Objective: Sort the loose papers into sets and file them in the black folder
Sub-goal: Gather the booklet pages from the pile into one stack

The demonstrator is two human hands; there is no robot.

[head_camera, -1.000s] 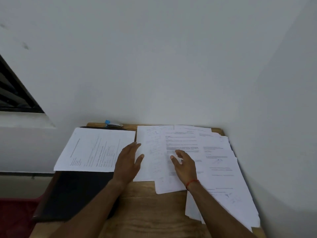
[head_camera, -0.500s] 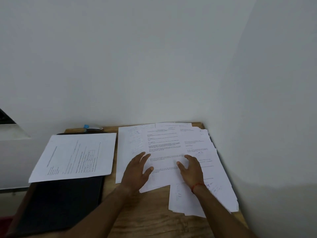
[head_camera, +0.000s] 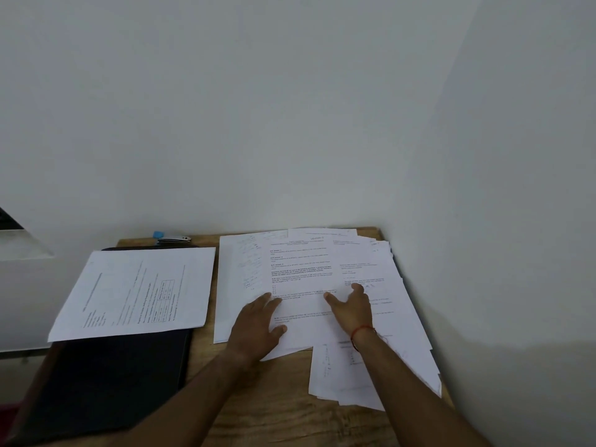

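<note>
Top printed sheet pressed flat by left hand and right hand (fingers spread), loose papers fanned beneath, 1 sheet laid on black folder, wooden table.

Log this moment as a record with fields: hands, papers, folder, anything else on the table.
left hand: flat on the top sheet, fingers straight
right hand: flat on the same sheet
loose papers: fanned pile on the right side of the table
folder: black, on the left, with a printed sheet lying on it
other: small blue-and-silver tool at the far edge
</note>
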